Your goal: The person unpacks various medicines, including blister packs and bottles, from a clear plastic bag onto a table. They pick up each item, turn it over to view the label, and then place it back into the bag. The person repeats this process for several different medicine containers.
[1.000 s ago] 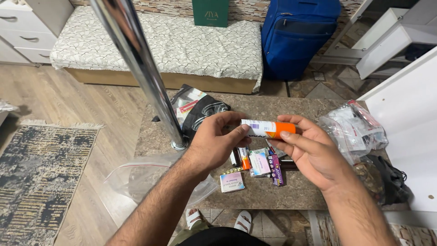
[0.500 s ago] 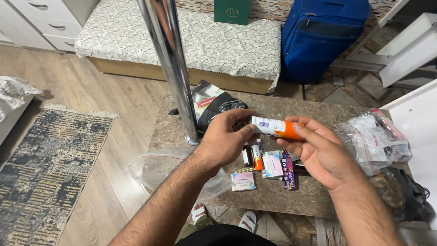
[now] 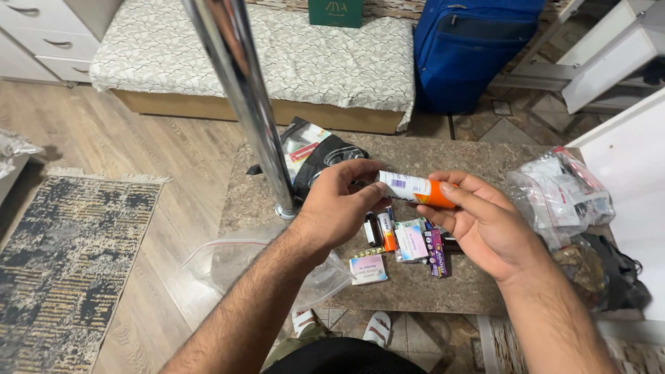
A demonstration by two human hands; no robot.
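Hovering above the brown table (image 3: 478, 156), a white and orange tube (image 3: 415, 189) is gripped level by both hands. The left hand (image 3: 339, 208) is closed around its white end, the fingers curled over the top; the right hand (image 3: 485, 225) pinches the orange end between thumb and fingers. Directly beneath the tube, small medicine boxes (image 3: 414, 242) and vials are clustered on the table. A black pouch (image 3: 320, 156) is seen just behind the left hand, beside a chrome pole (image 3: 242, 90). A clear bag of packets (image 3: 561, 194) lies near the right hand, and another clear plastic bag (image 3: 235, 260) hangs off the table's near left edge.
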